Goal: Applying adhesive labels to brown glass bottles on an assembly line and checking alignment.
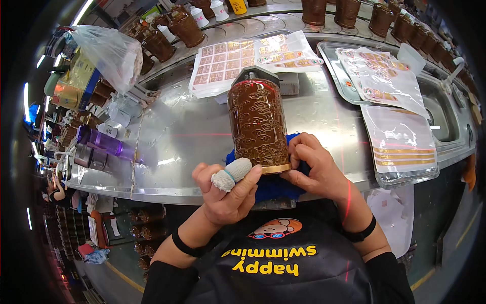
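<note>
A brown glazed ceramic jar (pixel 257 119) with raised cloud-like relief lies on its side on a bunched blue cloth (pixel 276 188). Its base points toward me, and a gold strip (pixel 276 168) runs around that end. My left hand (pixel 228 195) is closed, its thumb pressed on the strip's left part; one finger wears a grey-white fabric cover (pixel 231 174) with a teal band. At the base's right edge, my right hand (pixel 315 169) is bent inward, thumb and fingers against the jar's rim and the cloth. The fingertips' exact grip is partly hidden.
Printed decal sheets (pixel 225 63) lie behind the jar on the steel table (pixel 177 147). More sheets (pixel 402 144), some with gold stripes, rest by a tray (pixel 329 53) and sink at right. Brown jars (pixel 314 12) line the back. A purple bottle (pixel 104 142) stands left.
</note>
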A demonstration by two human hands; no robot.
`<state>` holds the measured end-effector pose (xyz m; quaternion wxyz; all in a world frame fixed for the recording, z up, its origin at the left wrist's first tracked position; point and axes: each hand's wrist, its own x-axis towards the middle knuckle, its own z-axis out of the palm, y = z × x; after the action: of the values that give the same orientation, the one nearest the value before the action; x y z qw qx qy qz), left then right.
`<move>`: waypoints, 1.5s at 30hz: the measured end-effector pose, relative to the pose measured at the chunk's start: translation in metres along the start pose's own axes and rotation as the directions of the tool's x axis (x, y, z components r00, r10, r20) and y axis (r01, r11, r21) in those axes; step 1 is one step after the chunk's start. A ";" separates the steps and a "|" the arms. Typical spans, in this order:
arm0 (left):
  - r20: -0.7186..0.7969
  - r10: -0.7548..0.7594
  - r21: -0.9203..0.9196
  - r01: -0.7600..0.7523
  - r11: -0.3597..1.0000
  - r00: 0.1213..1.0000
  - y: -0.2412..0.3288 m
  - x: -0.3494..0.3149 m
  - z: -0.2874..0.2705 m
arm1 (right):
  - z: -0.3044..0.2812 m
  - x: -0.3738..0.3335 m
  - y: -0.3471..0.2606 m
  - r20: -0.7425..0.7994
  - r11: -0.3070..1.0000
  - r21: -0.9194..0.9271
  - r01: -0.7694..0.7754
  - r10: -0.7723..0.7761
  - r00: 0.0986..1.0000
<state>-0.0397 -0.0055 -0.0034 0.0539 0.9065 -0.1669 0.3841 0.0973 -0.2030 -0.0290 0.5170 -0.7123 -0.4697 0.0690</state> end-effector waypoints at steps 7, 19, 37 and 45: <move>-0.002 0.028 -0.030 -0.028 0.999 1.000 0.002 0.004 0.003 | -0.003 -0.002 0.000 0.001 1.000 -0.002 0.015 -0.015 1.000; 0.015 -0.228 -0.064 0.228 0.972 0.974 -0.001 0.008 0.020 | -0.024 -0.034 -0.045 -0.109 0.584 0.797 -0.152 0.387 0.916; 0.003 -0.277 -0.158 0.274 0.949 0.961 0.000 0.009 0.017 | -0.005 -0.025 -0.045 0.067 0.575 0.716 -0.397 0.509 0.858; 0.100 -0.216 -0.286 0.236 0.929 0.971 0.004 0.024 0.003 | -0.003 -0.016 -0.050 0.010 0.687 0.653 -0.321 0.416 0.909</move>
<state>-0.0230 -0.0164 0.0114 0.2273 0.9135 -0.1189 0.3157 0.0604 -0.2157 0.0059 0.7352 -0.5751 -0.2272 0.2777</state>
